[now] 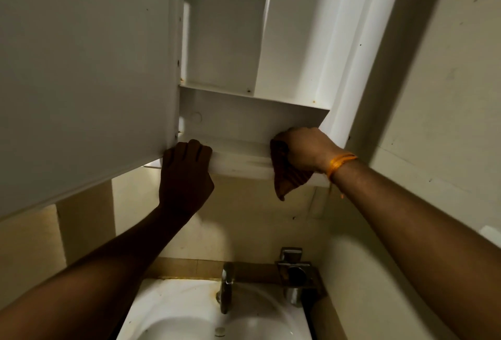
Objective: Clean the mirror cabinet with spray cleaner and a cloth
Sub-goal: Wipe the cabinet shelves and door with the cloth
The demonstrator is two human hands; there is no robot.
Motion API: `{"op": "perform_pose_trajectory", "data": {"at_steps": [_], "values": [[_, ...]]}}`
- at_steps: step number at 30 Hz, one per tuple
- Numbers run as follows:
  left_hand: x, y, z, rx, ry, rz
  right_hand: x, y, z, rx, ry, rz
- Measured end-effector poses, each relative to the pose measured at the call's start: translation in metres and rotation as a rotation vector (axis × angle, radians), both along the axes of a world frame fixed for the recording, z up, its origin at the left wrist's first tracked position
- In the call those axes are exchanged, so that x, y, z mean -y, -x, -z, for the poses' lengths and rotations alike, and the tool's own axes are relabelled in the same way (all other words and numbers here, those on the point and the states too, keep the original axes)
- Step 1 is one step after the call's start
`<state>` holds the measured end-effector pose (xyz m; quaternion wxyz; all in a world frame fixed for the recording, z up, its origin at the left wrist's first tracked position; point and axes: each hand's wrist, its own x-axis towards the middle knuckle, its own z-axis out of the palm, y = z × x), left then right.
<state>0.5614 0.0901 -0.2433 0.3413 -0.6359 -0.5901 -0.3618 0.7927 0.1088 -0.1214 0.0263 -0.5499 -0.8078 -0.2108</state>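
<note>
The white mirror cabinet [244,111] hangs open on the wall, its door [86,73] swung out to the left. Its shelves hold nothing that I can see. My left hand [185,174] grips the front lip of the cabinet's bottom ledge, fingers curled over the edge beside the door's lower corner. My right hand [303,147] holds a dark brown cloth [287,174] against the right end of the same ledge, and part of the cloth hangs below the edge. An orange thread band circles my right wrist. No spray cleaner is in view.
Below the cabinet sits a white washbasin [189,310] with a metal tap [226,288]. A metal fitting [294,272] is mounted on the wall to the right of the tap. Beige walls close in on the right and behind.
</note>
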Motion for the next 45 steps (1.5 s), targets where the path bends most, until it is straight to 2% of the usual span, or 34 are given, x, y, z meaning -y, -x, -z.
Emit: {"op": "perform_pose_trajectory", "data": {"at_steps": [4,8,10,12,14,15,17,22,24,29,33,36,41,45], "values": [[-0.001,0.003,0.0,-0.026,-0.015,-0.001,-0.002,0.011,-0.011,-0.101,0.065,0.028],[-0.002,0.002,0.002,-0.023,-0.03,0.0,0.02,0.003,-0.011,-0.22,0.123,-0.069],[-0.004,0.003,0.003,-0.024,-0.041,0.0,0.033,-0.006,-0.007,-0.38,0.16,-0.147],[-0.004,0.004,0.003,-0.028,-0.051,0.0,0.044,-0.018,-0.001,-0.65,0.179,-0.189],[-0.003,0.003,0.003,-0.033,-0.066,-0.001,0.053,-0.03,0.009,-0.86,0.026,-0.187],[-0.003,0.003,0.003,-0.036,-0.068,-0.004,0.056,-0.034,0.014,-0.881,-0.12,-0.18],[-0.002,0.003,0.002,-0.037,-0.05,-0.007,0.057,-0.041,0.027,-0.827,-0.349,-0.137],[0.001,0.001,0.001,-0.013,-0.008,0.002,0.049,-0.018,0.067,-0.486,-0.42,0.003],[0.002,-0.001,0.001,0.01,-0.02,0.021,0.048,-0.01,0.067,-0.422,-0.467,0.031],[0.004,-0.004,-0.01,0.009,-0.014,0.07,0.048,0.022,0.066,-0.462,-0.483,0.019],[0.004,-0.001,-0.013,0.081,-0.056,0.19,0.047,0.094,0.077,-0.509,-0.521,-0.143],[0.01,0.009,-0.012,0.068,-0.107,0.306,0.043,0.126,0.079,-0.505,-0.517,-0.207],[0.019,0.023,-0.036,-0.048,0.155,0.251,0.045,0.085,0.084,-0.431,-0.482,-0.306],[0.021,0.028,-0.063,-0.064,0.294,0.242,0.05,0.023,0.075,-0.388,-0.465,-0.064]]}}
